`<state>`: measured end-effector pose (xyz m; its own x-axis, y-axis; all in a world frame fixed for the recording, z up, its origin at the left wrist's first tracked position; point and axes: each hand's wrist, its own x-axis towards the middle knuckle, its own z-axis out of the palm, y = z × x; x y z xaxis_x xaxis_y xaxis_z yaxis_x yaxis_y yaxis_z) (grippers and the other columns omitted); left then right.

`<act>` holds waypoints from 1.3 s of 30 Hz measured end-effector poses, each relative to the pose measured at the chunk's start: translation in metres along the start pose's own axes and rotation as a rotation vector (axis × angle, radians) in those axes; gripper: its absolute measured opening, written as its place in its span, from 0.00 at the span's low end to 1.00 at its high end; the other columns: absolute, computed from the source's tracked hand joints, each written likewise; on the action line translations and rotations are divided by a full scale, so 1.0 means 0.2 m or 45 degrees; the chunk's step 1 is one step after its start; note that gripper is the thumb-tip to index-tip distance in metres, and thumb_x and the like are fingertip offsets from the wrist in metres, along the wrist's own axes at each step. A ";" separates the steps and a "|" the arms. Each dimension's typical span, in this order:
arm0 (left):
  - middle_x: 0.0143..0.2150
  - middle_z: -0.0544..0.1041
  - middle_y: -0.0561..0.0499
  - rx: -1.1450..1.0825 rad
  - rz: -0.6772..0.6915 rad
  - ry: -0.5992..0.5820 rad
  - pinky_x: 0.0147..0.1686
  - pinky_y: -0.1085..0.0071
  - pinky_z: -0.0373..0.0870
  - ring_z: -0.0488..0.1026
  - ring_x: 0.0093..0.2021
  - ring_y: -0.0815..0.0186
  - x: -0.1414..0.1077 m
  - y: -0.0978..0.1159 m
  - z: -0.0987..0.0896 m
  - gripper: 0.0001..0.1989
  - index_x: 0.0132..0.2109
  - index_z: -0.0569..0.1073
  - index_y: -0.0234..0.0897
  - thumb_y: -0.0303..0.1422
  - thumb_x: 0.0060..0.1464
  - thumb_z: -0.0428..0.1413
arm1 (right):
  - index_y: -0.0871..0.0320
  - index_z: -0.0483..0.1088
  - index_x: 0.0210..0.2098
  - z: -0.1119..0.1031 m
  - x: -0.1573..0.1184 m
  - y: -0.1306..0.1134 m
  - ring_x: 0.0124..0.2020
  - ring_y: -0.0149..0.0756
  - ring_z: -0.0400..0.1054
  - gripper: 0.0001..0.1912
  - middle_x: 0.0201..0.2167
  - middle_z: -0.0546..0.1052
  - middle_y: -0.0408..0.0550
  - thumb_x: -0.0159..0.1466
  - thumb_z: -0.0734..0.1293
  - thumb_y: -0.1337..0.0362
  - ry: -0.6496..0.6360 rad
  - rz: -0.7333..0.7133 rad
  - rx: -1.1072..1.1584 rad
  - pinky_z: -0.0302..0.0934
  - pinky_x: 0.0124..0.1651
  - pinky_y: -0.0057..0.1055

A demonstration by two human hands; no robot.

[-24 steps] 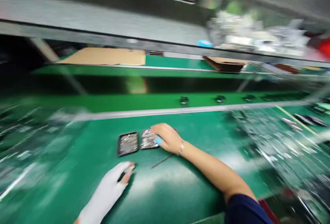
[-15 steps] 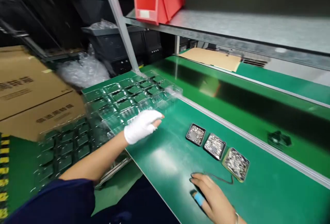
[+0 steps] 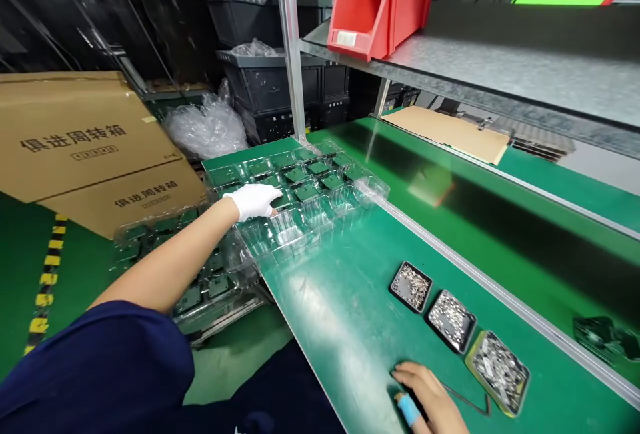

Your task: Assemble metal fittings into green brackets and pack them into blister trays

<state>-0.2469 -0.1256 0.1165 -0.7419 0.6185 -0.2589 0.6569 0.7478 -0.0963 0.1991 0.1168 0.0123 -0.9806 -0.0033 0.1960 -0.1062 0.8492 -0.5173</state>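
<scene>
My left hand [image 3: 255,201], in a white glove with bare fingertips, reaches over a clear plastic tray [image 3: 280,237] at the bench's far left end. Its fingers are extended and the thumb is apart, close to a dark flat part [image 3: 283,199] in one compartment. Whether the fingertips touch this part is not clear. My right hand [image 3: 430,397], with blue tape on one finger, rests on the green bench, fingers apart. A thin bent rod like a hex key [image 3: 470,402] lies beside it, partly hidden by the hand. Three small boxes of metal screws or similar pieces [image 3: 451,319] stand beyond.
A second loaded tray [image 3: 200,287] sits lower left, beside a large cardboard box [image 3: 95,147]. A metal post [image 3: 290,47] and a shelf [image 3: 500,54] with a red bin [image 3: 383,7] rise behind. A metal rail [image 3: 480,277] borders the bench; a dark object [image 3: 605,337] lies beyond it.
My left hand has moved from the tray's near edge to over its compartments. The view has turned left, so things sit farther right. My right hand still rests beside the bent rod.
</scene>
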 end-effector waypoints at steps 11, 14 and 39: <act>0.39 0.77 0.30 -0.035 -0.378 0.608 0.39 0.52 0.69 0.75 0.44 0.44 -0.14 0.07 0.01 0.20 0.47 0.72 0.26 0.27 0.57 0.40 | 0.53 0.69 0.47 0.00 0.01 -0.03 0.45 0.40 0.74 0.12 0.44 0.76 0.52 0.65 0.60 0.63 -0.053 0.042 -0.001 0.71 0.44 0.30; 0.44 0.77 0.37 -0.780 -0.366 0.973 0.48 0.55 0.68 0.73 0.48 0.50 -0.24 0.14 0.01 0.19 0.49 0.72 0.31 0.35 0.55 0.46 | 0.53 0.67 0.49 0.00 0.05 -0.07 0.45 0.38 0.73 0.13 0.44 0.76 0.51 0.66 0.59 0.65 -0.036 0.072 0.013 0.71 0.46 0.31; 0.32 0.77 0.50 -0.808 0.843 -0.083 0.35 0.68 0.68 0.73 0.33 0.62 -0.34 1.17 0.21 0.13 0.34 0.74 0.37 0.35 0.57 0.46 | 0.56 0.54 0.62 -0.29 0.02 -0.08 0.60 0.38 0.61 0.39 0.60 0.65 0.50 0.52 0.56 0.81 -0.295 0.205 0.195 0.60 0.60 0.40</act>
<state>-0.0365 -0.0028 0.0715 -0.2184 0.9673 -0.1287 0.7339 0.2497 0.6317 0.2060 0.1340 0.0693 -0.9964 -0.0106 -0.0840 0.0467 0.7590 -0.6494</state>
